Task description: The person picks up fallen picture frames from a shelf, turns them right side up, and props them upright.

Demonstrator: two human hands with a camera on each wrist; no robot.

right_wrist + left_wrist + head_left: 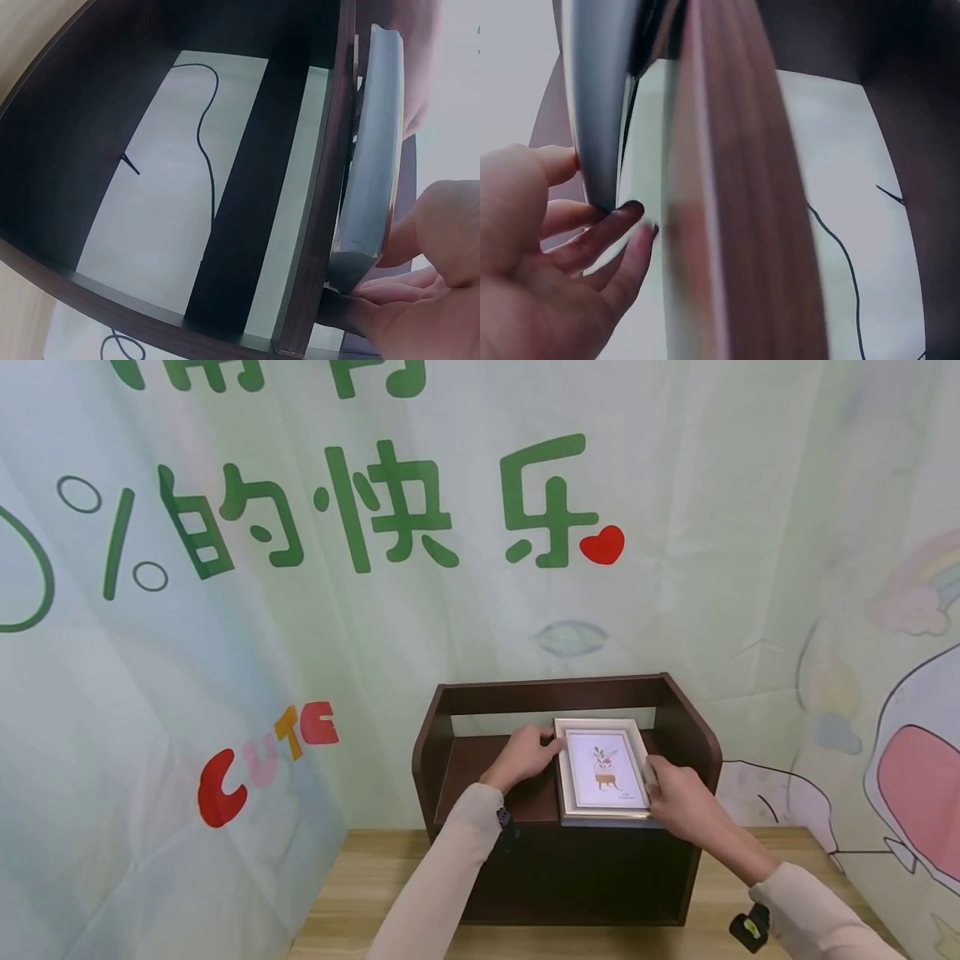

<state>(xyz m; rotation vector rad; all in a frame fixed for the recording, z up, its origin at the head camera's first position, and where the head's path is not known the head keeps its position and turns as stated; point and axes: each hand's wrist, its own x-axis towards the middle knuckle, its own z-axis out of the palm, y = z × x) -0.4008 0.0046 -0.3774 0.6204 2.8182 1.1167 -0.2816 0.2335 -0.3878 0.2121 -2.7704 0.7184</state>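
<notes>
A pale gold rectangular picture frame with a plant print lies face up at the right of the top tier of a dark brown wood-look shelf unit, your left hand and right hand gripping its opposite sides. You appear to be handling its placement, a step calling for level, even hands, though whether its underside fully touches the board is hard to tell. The shelf's raised side panel crowds your right, above a light wood-grain tabletop.
</notes>
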